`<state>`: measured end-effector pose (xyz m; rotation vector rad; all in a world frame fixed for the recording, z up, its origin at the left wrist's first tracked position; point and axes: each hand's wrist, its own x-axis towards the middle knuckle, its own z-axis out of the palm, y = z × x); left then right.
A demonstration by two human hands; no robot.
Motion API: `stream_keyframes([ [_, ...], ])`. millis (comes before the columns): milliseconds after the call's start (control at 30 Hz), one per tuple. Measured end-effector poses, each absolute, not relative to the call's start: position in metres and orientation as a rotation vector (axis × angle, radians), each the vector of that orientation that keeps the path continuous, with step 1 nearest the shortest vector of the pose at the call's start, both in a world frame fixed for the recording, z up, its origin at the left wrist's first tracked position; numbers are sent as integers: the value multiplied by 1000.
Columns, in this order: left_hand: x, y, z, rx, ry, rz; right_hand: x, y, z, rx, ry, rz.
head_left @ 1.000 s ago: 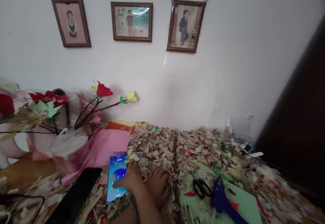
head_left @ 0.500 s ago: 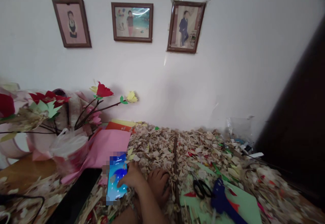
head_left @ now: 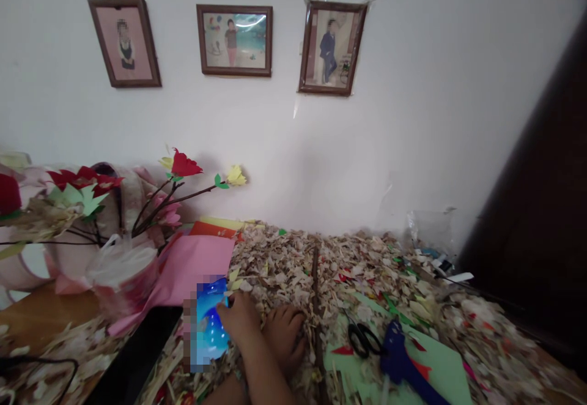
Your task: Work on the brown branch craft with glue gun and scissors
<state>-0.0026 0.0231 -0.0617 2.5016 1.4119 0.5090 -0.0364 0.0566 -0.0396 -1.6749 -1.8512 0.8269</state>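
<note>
My right hand [head_left: 239, 322] reaches left across my bare foot [head_left: 284, 334] and rests on the edge of a phone [head_left: 208, 325] with a lit blue screen. The phone lies on the littered floor. One fingertip touches the upper part of the screen, the other fingers are loosely bent, and the hand holds nothing. My left hand is out of view.
Paper scraps and shavings [head_left: 367, 270] cover the floor. Black scissors [head_left: 362, 339] lie on green paper [head_left: 435, 365] beside a dark blue cut-out [head_left: 398, 359]. A thin brown stick [head_left: 315, 289] lies past my foot. Pink paper [head_left: 192, 270], paper flowers [head_left: 186, 165] and a plastic bag [head_left: 119, 258] are on the left.
My fingertip has slid from the lower left of the phone screen up to its upper right. The view has shifted slightly.
</note>
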Motion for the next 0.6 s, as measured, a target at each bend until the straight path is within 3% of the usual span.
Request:
stream_keyframes([
  [600,-2,19,-53,2440,1439,546,-39,58,-39,-1774,-1803,729],
])
